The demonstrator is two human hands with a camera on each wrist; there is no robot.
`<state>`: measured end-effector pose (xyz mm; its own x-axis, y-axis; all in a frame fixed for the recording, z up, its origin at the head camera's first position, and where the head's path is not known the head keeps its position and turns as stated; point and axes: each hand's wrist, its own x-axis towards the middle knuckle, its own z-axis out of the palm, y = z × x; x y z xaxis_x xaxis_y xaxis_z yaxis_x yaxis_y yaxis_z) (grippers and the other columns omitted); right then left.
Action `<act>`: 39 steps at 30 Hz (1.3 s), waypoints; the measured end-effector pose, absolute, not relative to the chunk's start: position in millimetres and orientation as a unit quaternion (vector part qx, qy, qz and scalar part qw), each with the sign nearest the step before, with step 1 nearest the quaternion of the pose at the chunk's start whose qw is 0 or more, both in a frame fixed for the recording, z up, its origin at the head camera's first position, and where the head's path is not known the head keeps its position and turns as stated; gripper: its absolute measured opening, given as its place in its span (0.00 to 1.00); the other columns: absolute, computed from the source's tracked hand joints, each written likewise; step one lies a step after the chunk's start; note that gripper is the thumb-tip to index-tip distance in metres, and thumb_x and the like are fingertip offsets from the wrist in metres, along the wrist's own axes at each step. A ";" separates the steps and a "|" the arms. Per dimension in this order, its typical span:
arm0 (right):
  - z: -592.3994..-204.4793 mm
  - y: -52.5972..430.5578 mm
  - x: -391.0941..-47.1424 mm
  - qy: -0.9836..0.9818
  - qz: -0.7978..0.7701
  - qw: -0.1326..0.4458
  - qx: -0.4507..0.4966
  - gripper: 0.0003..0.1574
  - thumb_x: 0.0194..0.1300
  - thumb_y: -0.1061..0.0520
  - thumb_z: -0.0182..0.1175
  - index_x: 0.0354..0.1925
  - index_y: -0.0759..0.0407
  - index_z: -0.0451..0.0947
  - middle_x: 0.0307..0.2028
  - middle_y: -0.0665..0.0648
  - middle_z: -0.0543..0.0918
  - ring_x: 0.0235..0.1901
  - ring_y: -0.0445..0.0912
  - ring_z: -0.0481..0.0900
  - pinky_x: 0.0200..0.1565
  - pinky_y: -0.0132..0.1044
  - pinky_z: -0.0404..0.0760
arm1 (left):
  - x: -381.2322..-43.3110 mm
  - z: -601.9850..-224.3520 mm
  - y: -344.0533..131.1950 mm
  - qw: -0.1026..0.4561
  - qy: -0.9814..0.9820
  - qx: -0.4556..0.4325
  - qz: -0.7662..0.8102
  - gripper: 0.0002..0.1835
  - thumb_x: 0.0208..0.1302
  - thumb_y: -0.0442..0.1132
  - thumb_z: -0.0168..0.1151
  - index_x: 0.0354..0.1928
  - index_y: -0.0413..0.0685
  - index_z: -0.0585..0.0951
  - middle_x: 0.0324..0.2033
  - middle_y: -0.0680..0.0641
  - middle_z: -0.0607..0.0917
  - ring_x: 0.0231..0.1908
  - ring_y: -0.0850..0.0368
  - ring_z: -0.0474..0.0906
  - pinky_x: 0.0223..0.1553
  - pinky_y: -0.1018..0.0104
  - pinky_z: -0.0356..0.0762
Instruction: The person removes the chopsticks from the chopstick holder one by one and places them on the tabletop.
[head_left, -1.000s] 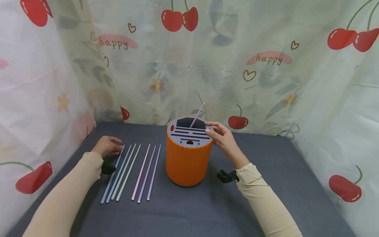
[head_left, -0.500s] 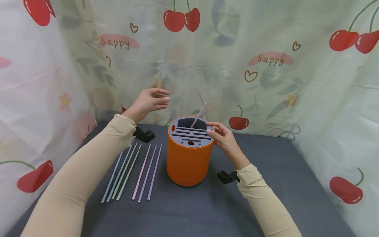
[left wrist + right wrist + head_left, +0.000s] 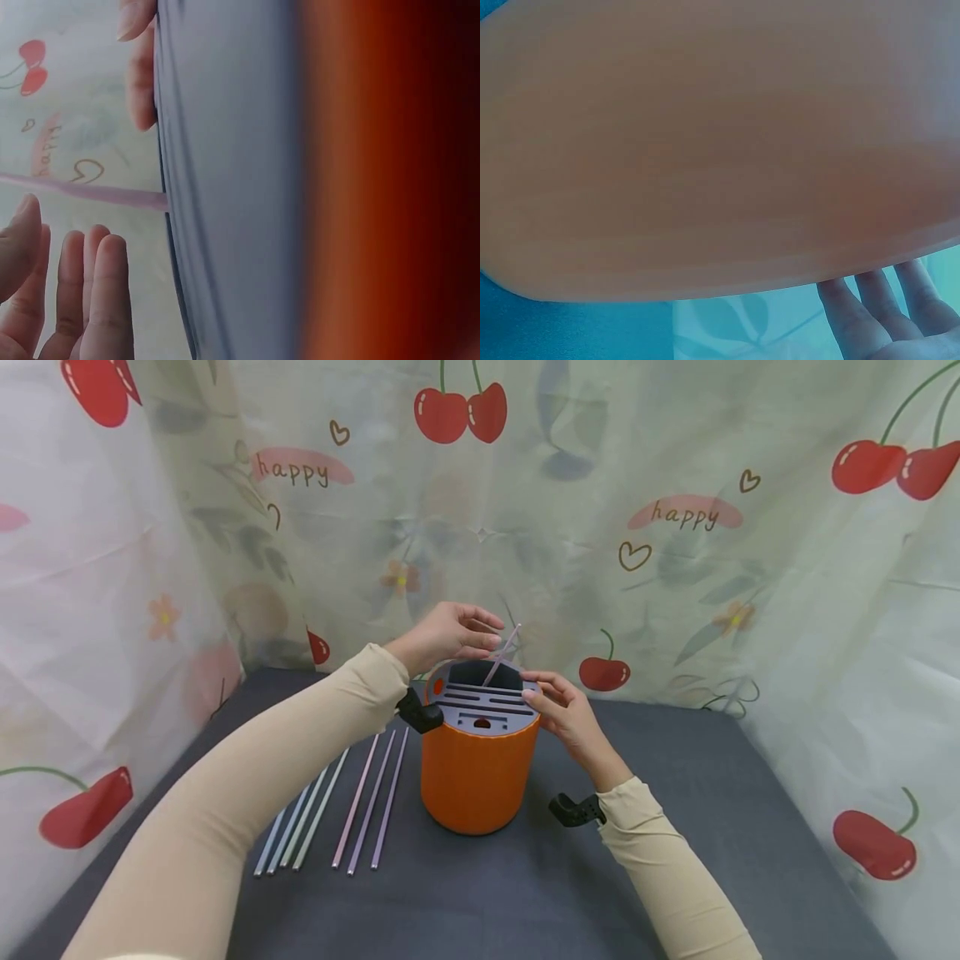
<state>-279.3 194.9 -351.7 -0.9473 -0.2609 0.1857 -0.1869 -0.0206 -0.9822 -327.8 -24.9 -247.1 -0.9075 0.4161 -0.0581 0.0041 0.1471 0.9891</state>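
An orange cylindrical utensil holder (image 3: 480,777) with a grey slotted lid (image 3: 487,700) stands on the table. One pink chopstick (image 3: 503,654) leans out of the lid's large rear opening. My left hand (image 3: 453,631) hovers over the back of the lid, fingers loosely extended beside that chopstick; the left wrist view shows the fingertips apart from the chopstick (image 3: 90,190). My right hand (image 3: 564,708) holds the holder's right edge, thumb at the lid's rim and fingers along the side. Fingers (image 3: 855,322) lie against the holder wall in the right wrist view.
Left of the holder, several metallic chopsticks lie side by side: pink and purple ones (image 3: 363,806), then pale green and blue ones (image 3: 311,818), partly hidden by my left forearm. A cherry-print curtain (image 3: 480,527) encloses the dark grey table (image 3: 480,893).
My left hand has risen from the far ends of the left chopsticks and moved right, to above the holder. My right hand stays on the holder; the chopsticks have not moved.
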 end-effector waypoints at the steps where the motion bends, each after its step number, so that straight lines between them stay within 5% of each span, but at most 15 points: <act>1: -351.8 195.0 -279.4 0.699 -0.696 0.027 -0.160 0.24 0.70 0.54 0.57 0.61 0.57 0.70 0.50 0.53 0.77 0.47 0.45 0.78 0.50 0.34 0.82 | -328.3 -247.8 -23.6 0.167 0.742 0.145 0.633 0.18 0.63 0.29 0.63 0.55 0.37 0.78 0.55 0.38 0.79 0.52 0.46 0.79 0.57 0.57 0.79; 18: -352.2 194.5 -280.0 0.701 -0.695 0.026 -0.156 0.22 0.70 0.54 0.58 0.60 0.56 0.71 0.51 0.54 0.76 0.48 0.45 0.77 0.49 0.35 0.82 | -324.7 -249.4 -14.6 0.160 0.806 0.157 0.549 0.12 0.61 0.26 0.64 0.47 0.35 0.81 0.43 0.42 0.83 0.40 0.54 0.80 0.48 0.63 0.83; 32: -351.7 194.4 -279.7 0.699 -0.698 0.026 -0.157 0.23 0.69 0.53 0.59 0.60 0.55 0.72 0.52 0.55 0.77 0.48 0.46 0.77 0.50 0.34 0.82 | -306.7 -153.5 -103.7 -0.026 0.576 0.205 0.791 0.12 0.59 0.27 0.64 0.45 0.39 0.82 0.37 0.45 0.82 0.37 0.54 0.81 0.46 0.64 0.84; 39: -351.2 193.3 -277.6 0.702 -0.695 0.025 -0.153 0.23 0.69 0.52 0.60 0.60 0.54 0.72 0.57 0.61 0.74 0.49 0.47 0.77 0.49 0.35 0.82 | -304.9 -169.3 -158.0 -0.044 0.558 0.140 0.817 0.15 0.56 0.28 0.68 0.46 0.41 0.83 0.34 0.46 0.83 0.33 0.56 0.81 0.35 0.69 0.84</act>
